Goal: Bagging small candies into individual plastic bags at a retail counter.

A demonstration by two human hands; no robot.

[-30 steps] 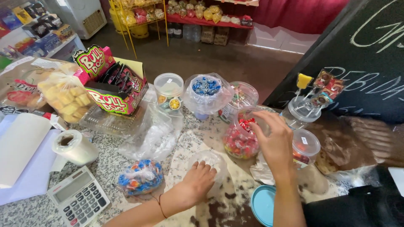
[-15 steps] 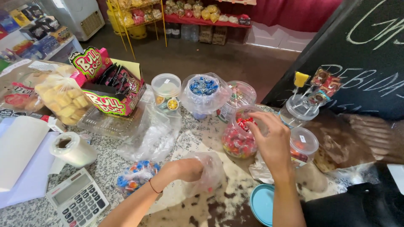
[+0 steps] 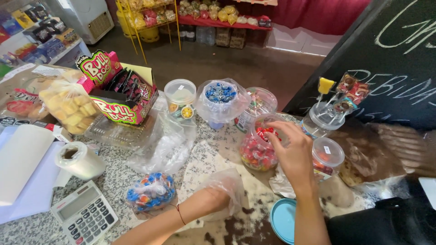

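My right hand reaches into the open mouth of a clear jar of red wrapped candies, fingers bent over the rim; whether it pinches a candy I cannot tell. My left hand is tucked inside a clear plastic bag lying on the counter, holding it. The jar's light blue lid lies flat just in front of the jar. A tied bag of blue and orange candies rests left of my left hand.
A calculator, a roll of clear bags, a pink gum display box, a bag of pastries, more candy jars, a lollipop stand and a chalkboard crowd the speckled counter.
My left hand has slid from lying on top of the plastic bag to being inside it. My right hand has stayed at the red candy jar's mouth.
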